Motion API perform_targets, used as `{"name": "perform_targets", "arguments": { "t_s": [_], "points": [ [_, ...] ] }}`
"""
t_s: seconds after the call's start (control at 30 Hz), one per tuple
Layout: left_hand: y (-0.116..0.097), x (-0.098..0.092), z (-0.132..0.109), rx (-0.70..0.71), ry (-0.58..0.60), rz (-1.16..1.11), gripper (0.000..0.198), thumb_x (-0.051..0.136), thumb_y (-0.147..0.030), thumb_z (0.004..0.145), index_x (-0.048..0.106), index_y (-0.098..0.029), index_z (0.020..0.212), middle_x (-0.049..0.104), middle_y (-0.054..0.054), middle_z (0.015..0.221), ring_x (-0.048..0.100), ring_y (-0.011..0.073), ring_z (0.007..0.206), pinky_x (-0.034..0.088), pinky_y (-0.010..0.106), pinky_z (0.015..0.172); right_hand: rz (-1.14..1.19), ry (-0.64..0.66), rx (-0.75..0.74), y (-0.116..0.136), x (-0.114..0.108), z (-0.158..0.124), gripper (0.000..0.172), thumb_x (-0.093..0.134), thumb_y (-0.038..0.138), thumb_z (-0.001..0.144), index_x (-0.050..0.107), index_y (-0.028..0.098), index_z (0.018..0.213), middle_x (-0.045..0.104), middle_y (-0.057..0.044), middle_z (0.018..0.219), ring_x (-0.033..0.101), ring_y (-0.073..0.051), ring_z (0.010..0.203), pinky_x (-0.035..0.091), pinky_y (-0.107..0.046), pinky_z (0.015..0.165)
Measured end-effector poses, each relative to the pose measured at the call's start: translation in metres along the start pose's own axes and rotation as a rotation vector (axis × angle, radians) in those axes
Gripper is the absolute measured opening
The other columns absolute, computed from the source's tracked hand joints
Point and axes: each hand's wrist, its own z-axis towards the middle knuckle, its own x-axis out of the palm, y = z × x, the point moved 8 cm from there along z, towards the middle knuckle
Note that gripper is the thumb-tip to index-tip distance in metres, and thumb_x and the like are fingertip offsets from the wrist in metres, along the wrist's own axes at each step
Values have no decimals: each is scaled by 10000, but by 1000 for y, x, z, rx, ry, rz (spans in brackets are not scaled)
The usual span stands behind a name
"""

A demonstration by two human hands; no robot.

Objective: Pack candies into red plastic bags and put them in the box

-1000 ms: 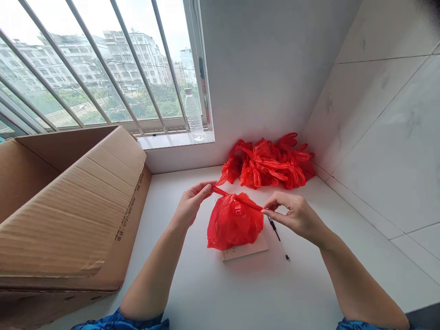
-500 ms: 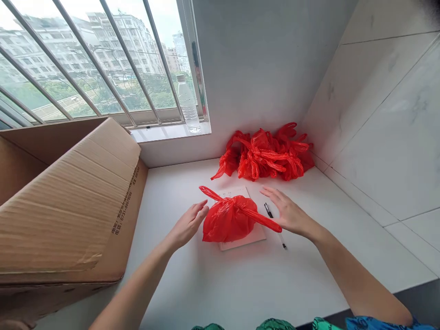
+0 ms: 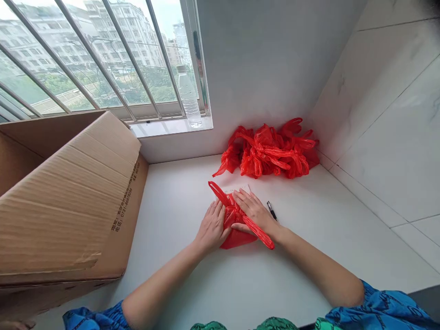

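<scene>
A tied red plastic bag (image 3: 237,236) lies on the white counter over a small white notepad (image 3: 237,189). My left hand (image 3: 211,225) rests flat against the bag's left side, fingers stretched out. My right hand (image 3: 254,210) lies flat on top of the bag, fingers spread, pressing it down. The bag's two handle loops stick out, one toward the upper left, one toward the lower right across my right wrist. A black pen (image 3: 271,210) lies just right of my right hand.
A pile of tied red bags (image 3: 271,151) sits in the back corner by the tiled wall. A large cardboard box (image 3: 68,197) lies on its side at the left. A clear water bottle (image 3: 188,97) stands on the barred window's sill.
A second ago both hands were pulling the bag's handles tight. They let go, opened beside the bag, and now lie flat on it, squashing it down.
</scene>
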Motion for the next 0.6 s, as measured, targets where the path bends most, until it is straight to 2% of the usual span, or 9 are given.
{"name": "perform_targets", "arguments": {
  "t_s": [0.2,0.33,0.6],
  "points": [
    [2,12,0,24,10,39,658,485,-424,951,370,-58,1485,428,241,1526,335,371,1471,319,570,1190,-23,15,11,4,4,2,836,489,597,946,238,120,1586,357,-168,1600,263,-323,1513,284,-550,1217],
    [3,16,-1,28,22,65,662,491,-420,947,380,-42,1479,420,239,1533,320,365,1479,302,558,1204,-22,38,18,2,11,0,865,475,641,938,226,131,1591,344,-159,1608,250,-315,1518,286,-544,1219],
    [3,18,-1,30,14,48,662,483,-423,960,374,-46,1493,397,233,1552,287,354,1496,296,551,1209,-28,72,20,-1,20,-4,874,390,691,948,233,113,1585,299,-143,1630,227,-292,1528,251,-519,1240]
  ]
}}
